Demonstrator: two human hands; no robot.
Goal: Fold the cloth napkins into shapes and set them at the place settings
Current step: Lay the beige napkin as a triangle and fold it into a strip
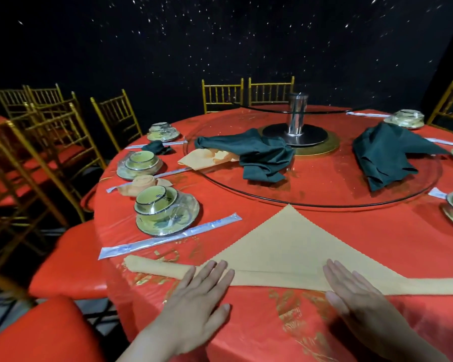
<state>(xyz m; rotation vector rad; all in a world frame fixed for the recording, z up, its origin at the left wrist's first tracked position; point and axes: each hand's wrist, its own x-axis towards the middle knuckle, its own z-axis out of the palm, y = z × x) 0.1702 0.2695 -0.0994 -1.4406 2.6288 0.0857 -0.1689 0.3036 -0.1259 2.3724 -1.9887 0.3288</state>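
On the red worktop (259, 333) the tan napkin (293, 246) lies at 6 o'clock, a triangle with its tip toward 12 and its near edge rolled, and your left hand (196, 296) and right hand (358, 301) press flat on that roll, fingers straight, gripping nothing.

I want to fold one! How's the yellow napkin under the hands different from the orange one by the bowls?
The yellow napkin lies flat, a triangle, near edge rolled; the orange napkin is wound like a rose. The left hand and right hand press the yellow; no hand touches the orange. Both are cloth.
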